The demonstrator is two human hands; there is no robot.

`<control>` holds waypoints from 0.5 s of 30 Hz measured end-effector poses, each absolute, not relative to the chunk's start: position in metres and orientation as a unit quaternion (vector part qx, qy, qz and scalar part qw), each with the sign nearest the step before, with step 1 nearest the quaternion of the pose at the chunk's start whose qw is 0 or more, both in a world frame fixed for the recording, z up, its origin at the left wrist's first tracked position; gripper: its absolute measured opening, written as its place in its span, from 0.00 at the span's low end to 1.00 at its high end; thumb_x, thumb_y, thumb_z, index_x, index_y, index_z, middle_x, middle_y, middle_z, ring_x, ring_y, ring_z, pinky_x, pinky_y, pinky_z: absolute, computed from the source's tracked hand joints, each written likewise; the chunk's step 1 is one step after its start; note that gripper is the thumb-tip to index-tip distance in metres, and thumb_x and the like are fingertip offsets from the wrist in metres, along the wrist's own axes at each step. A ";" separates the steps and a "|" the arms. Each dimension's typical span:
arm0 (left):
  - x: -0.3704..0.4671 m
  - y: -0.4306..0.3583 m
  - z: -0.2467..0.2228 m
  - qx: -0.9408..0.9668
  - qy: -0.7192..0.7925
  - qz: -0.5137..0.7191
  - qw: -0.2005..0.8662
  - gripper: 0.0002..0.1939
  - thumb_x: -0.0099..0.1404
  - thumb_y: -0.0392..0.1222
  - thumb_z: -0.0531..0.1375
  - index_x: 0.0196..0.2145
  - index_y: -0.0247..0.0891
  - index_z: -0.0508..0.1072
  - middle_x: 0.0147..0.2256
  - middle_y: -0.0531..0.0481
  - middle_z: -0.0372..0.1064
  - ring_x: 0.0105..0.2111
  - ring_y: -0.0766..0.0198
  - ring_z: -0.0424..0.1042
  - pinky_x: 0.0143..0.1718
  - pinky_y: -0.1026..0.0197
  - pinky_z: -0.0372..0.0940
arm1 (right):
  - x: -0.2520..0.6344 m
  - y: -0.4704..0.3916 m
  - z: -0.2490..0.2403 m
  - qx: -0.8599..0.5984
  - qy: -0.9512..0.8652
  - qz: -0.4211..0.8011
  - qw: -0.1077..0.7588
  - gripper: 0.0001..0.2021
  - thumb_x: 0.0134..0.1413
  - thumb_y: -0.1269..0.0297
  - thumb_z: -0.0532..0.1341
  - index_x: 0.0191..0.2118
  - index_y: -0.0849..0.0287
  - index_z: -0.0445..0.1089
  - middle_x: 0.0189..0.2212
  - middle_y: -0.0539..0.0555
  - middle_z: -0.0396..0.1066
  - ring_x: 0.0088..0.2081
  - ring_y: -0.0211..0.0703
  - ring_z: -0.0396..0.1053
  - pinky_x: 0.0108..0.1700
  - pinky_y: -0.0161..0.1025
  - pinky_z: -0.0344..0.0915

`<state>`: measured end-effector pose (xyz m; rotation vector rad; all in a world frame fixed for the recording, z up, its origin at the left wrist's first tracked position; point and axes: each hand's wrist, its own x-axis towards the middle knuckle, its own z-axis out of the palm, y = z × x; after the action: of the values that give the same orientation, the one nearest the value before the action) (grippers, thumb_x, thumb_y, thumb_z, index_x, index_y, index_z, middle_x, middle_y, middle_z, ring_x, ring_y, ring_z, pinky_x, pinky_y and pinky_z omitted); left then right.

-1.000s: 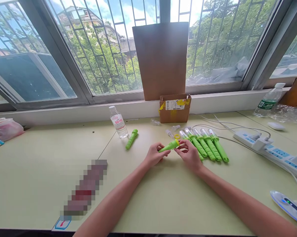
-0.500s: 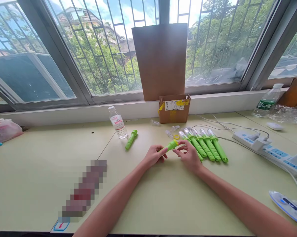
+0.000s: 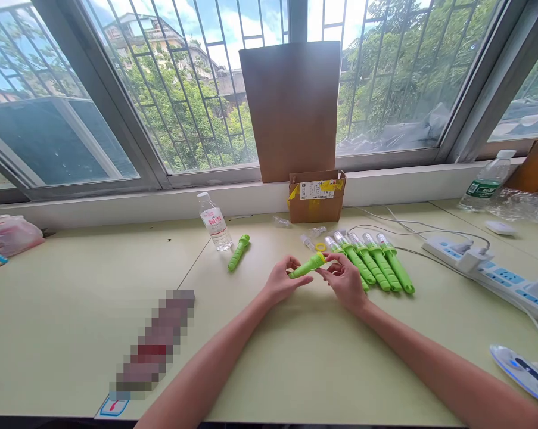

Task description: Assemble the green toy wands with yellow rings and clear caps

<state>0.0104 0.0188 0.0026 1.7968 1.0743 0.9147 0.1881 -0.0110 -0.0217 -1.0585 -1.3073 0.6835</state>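
A green ribbed tube (image 3: 305, 267) with a yellow ring at its upper right end is between my two hands, above the table. My left hand (image 3: 283, 279) holds its lower left part, with the thumb lifted off below it. The fingers of my right hand (image 3: 344, 282) pinch the ringed end. Just right of my right hand, several green tubes with clear tops (image 3: 376, 267) lie side by side. Behind the hands are a loose yellow ring (image 3: 320, 246) and some small clear caps (image 3: 307, 242). Another green tube (image 3: 239, 253) lies alone to the left.
A water bottle (image 3: 215, 223) stands at the back left, and a small cardboard box (image 3: 316, 199) by the window sill. At the right are a power strip (image 3: 496, 274) with cables, a second bottle (image 3: 485, 182) and a white oval device (image 3: 522, 372).
My left thumb has come off the tube, so more of the green body shows. The tube and both hands have otherwise hardly moved.
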 end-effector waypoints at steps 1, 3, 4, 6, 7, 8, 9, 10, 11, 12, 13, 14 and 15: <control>0.012 0.019 0.001 0.717 0.428 0.383 0.395 0.20 0.48 0.53 0.66 0.30 0.37 0.65 0.27 0.56 0.66 0.22 0.72 0.61 0.22 0.68 0.55 | 0.188 -0.011 -0.021 -0.465 -0.568 0.286 0.616 0.20 0.43 0.47 0.65 0.34 0.56 0.61 0.46 0.59 0.70 0.20 0.34 0.65 0.20 0.37 0.66; 0.013 0.019 -0.002 0.719 0.430 0.398 0.373 0.18 0.49 0.52 0.65 0.27 0.37 0.64 0.24 0.57 0.63 0.22 0.72 0.61 0.23 0.68 0.54 | 0.189 -0.011 -0.020 -0.471 -0.567 0.274 0.618 0.20 0.42 0.47 0.65 0.33 0.57 0.61 0.45 0.60 0.70 0.19 0.33 0.64 0.19 0.36 0.64; 0.014 0.019 -0.004 0.719 0.431 0.399 0.371 0.18 0.50 0.52 0.65 0.26 0.37 0.64 0.22 0.58 0.61 0.21 0.72 0.60 0.22 0.68 0.53 | 0.189 -0.011 -0.020 -0.473 -0.565 0.273 0.618 0.21 0.42 0.47 0.65 0.33 0.57 0.61 0.44 0.60 0.71 0.19 0.33 0.64 0.19 0.36 0.64; 0.014 0.020 -0.004 0.717 0.432 0.394 0.379 0.17 0.51 0.53 0.64 0.24 0.36 0.65 0.20 0.58 0.60 0.20 0.72 0.58 0.22 0.68 0.52 | 0.190 -0.010 -0.020 -0.479 -0.560 0.279 0.615 0.21 0.41 0.47 0.66 0.33 0.57 0.62 0.42 0.59 0.72 0.19 0.33 0.64 0.18 0.35 0.63; 0.013 0.020 -0.004 0.715 0.433 0.386 0.390 0.18 0.51 0.53 0.64 0.24 0.36 0.66 0.19 0.57 0.60 0.20 0.72 0.58 0.21 0.68 0.52 | 0.191 -0.010 -0.020 -0.484 -0.558 0.286 0.610 0.21 0.40 0.47 0.66 0.33 0.57 0.62 0.39 0.57 0.72 0.19 0.34 0.63 0.18 0.35 0.62; 0.013 0.020 -0.004 0.712 0.435 0.377 0.403 0.18 0.52 0.54 0.63 0.24 0.35 0.67 0.19 0.57 0.62 0.19 0.73 0.58 0.20 0.68 0.52 | 0.192 -0.009 -0.021 -0.489 -0.556 0.296 0.604 0.21 0.40 0.47 0.66 0.33 0.57 0.62 0.33 0.55 0.73 0.18 0.34 0.63 0.18 0.34 0.62; 0.013 0.020 -0.003 0.707 0.437 0.367 0.417 0.18 0.52 0.54 0.63 0.24 0.35 0.67 0.19 0.56 0.63 0.18 0.73 0.58 0.19 0.68 0.52 | 0.192 -0.009 -0.022 -0.494 -0.552 0.310 0.597 0.22 0.39 0.46 0.67 0.33 0.57 0.62 0.27 0.52 0.72 0.18 0.35 0.62 0.17 0.34 0.61; 0.012 0.019 -0.003 0.703 0.439 0.358 0.430 0.19 0.52 0.55 0.62 0.25 0.35 0.68 0.20 0.55 0.64 0.17 0.73 0.58 0.18 0.68 0.52 | 0.193 -0.008 -0.022 -0.498 -0.547 0.325 0.590 0.22 0.38 0.46 0.67 0.33 0.56 0.62 0.21 0.48 0.68 0.17 0.35 0.62 0.16 0.33 0.60; 0.012 0.019 -0.002 0.699 0.441 0.351 0.441 0.19 0.53 0.56 0.62 0.25 0.34 0.68 0.20 0.54 0.66 0.16 0.73 0.58 0.17 0.68 0.52 | 0.193 -0.008 -0.023 -0.501 -0.542 0.341 0.583 0.22 0.38 0.46 0.67 0.33 0.56 0.62 0.16 0.45 0.64 0.16 0.36 0.61 0.16 0.33 0.60; 0.011 0.019 -0.002 0.695 0.443 0.346 0.449 0.20 0.53 0.56 0.62 0.25 0.34 0.68 0.21 0.54 0.67 0.15 0.73 0.59 0.17 0.68 0.52 | 0.194 -0.008 -0.023 -0.502 -0.538 0.355 0.577 0.22 0.37 0.46 0.67 0.33 0.55 0.62 0.14 0.43 0.61 0.16 0.36 0.61 0.15 0.33 0.60; 0.011 0.020 -0.002 0.691 0.445 0.344 0.454 0.20 0.52 0.57 0.62 0.25 0.34 0.68 0.21 0.53 0.68 0.14 0.74 0.59 0.16 0.68 0.52 | 0.194 -0.008 -0.023 -0.502 -0.535 0.365 0.572 0.23 0.37 0.47 0.68 0.34 0.55 0.61 0.13 0.42 0.59 0.16 0.37 0.61 0.15 0.32 0.60; 0.010 0.020 -0.002 0.687 0.448 0.341 0.459 0.21 0.52 0.57 0.62 0.25 0.34 0.68 0.22 0.53 0.68 0.14 0.74 0.59 0.16 0.68 0.52 | 0.194 -0.008 -0.023 -0.502 -0.536 0.372 0.568 0.22 0.37 0.47 0.68 0.34 0.55 0.61 0.13 0.42 0.59 0.16 0.37 0.62 0.15 0.32 0.60; 0.010 0.021 -0.002 0.684 0.450 0.338 0.464 0.21 0.52 0.58 0.62 0.25 0.34 0.68 0.22 0.52 0.69 0.13 0.74 0.60 0.15 0.68 0.52 | 0.194 -0.008 -0.022 -0.500 -0.538 0.376 0.565 0.22 0.37 0.48 0.68 0.34 0.55 0.61 0.15 0.42 0.61 0.18 0.38 0.64 0.15 0.32 0.61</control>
<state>0.0098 0.0207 -0.0017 1.6807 1.1052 0.8306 0.1942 -0.0079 -0.0223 -1.1758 -1.2650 0.8853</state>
